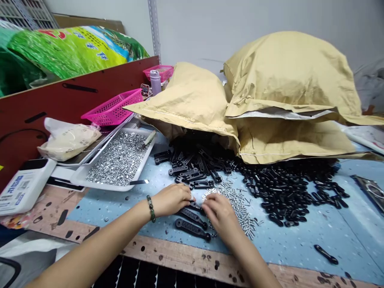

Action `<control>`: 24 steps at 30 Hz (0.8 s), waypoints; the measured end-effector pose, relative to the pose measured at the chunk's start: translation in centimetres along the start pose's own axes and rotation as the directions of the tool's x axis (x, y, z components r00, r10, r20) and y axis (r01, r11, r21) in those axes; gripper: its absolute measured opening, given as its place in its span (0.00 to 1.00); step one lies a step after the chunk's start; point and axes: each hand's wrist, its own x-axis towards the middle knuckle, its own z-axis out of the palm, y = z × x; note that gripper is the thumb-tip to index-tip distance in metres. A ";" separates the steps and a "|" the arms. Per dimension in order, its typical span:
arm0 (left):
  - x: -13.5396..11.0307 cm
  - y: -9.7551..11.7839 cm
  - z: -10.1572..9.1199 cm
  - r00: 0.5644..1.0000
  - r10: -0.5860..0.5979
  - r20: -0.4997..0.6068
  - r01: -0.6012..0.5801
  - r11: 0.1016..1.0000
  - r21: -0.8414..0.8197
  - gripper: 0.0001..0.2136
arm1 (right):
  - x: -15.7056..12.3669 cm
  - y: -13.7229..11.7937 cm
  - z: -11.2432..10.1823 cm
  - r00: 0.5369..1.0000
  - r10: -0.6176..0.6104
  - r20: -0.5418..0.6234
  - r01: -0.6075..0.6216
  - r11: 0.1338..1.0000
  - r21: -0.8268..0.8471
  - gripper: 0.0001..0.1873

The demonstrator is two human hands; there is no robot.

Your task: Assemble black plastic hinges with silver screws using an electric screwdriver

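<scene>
My left hand point(172, 199), with a beaded bracelet point(151, 209) at the wrist, has its fingers pressed together over the end of a row of black plastic arm-shaped parts point(192, 229). Something white shows at its fingertips. Opposite it, my right hand point(220, 214) has curled fingers beside a small pile of silvery ring-like pieces point(211, 193). Whatever either hand pinches is too small or hidden to make out. Silver screws or pins point(240, 206) lie scattered just right of my right hand. More black forked parts point(189, 172) are heaped beyond both hands.
A white tray point(141, 168) of small metal pieces stands at left, near a pink basket point(112, 108). Large tan paper sacks point(288, 76) bulge over the back of the table. Small black parts point(282, 192) are piled at right; one black piece point(326, 254) lies near the front edge.
</scene>
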 end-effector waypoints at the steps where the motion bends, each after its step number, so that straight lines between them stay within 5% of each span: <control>1: -0.2 0.2 -0.1 1.000 0.003 0.006 -0.003 1.000 0.003 0.09 | 0.6 0.4 -0.2 0.999 0.022 -0.046 -0.024 0.999 -0.048 0.08; 5: -1.1 1.6 -0.6 0.993 -0.067 -0.096 0.062 0.997 -0.048 0.09 | 2.6 1.6 -0.5 0.994 0.051 -0.098 -0.072 0.970 -0.231 0.14; 7: -0.9 2.4 -0.5 0.958 -0.202 -0.206 0.152 0.960 -0.234 0.08 | 2.5 1.1 -0.5 0.988 0.070 -0.135 -0.093 0.981 -0.172 0.12; 11: 1.9 4.0 0.5 0.897 -0.402 -0.183 0.128 0.634 -0.763 0.15 | 1.5 -0.3 -0.9 0.968 0.077 -0.240 -0.072 0.997 0.033 0.10; 13: 3.5 4.3 1.1 0.877 -0.453 -0.159 0.090 0.480 -0.872 0.16 | 1.5 0.9 -1.9 0.971 0.101 -0.214 -0.111 0.993 -0.034 0.09; 15: 4.7 4.3 1.4 0.859 -0.494 -0.138 0.111 0.442 -0.890 0.15 | 2.0 3.6 -3.3 0.917 0.256 -0.307 -0.307 0.943 -0.130 0.09; 17: 5.2 4.0 1.4 0.862 -0.495 -0.111 0.158 0.471 -0.868 0.14 | 2.5 6.9 -4.8 0.856 0.344 -0.387 -0.429 0.889 -0.159 0.09; 20: 5.0 3.6 1.2 0.879 -0.459 -0.130 0.198 0.598 -0.777 0.14 | 2.8 9.9 -5.9 0.834 0.392 -0.389 -0.480 0.863 -0.158 0.04; 24: 4.3 3.3 0.6 0.909 -0.311 -0.279 0.120 0.834 -0.539 0.09 | 2.5 7.3 -5.4 0.877 0.368 -0.308 -0.401 0.915 -0.051 0.04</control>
